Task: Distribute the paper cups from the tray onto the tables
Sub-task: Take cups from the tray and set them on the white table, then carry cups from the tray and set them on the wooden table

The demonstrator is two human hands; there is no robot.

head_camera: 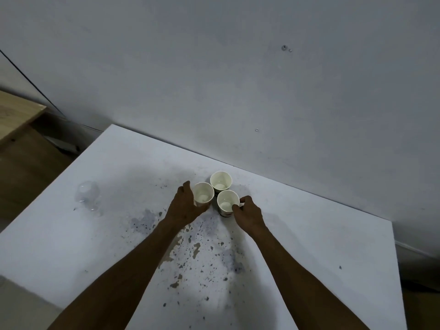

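Observation:
Three white paper cups stand upright and close together on a white table [309,234], near its far edge. My left hand [184,206] grips the left cup [203,194] from its left side. My right hand [248,214] pinches the rim and side of the near right cup [227,202]. The third cup [221,181] stands just behind the other two, with no hand on it. All three cups look empty inside. No tray is in view.
The table top is stained with dark specks and patches in front of the cups. A clear plastic item [88,195] lies on the table's left part. A grey wall [238,79] runs right behind the table. A wooden table corner [16,113] shows at far left.

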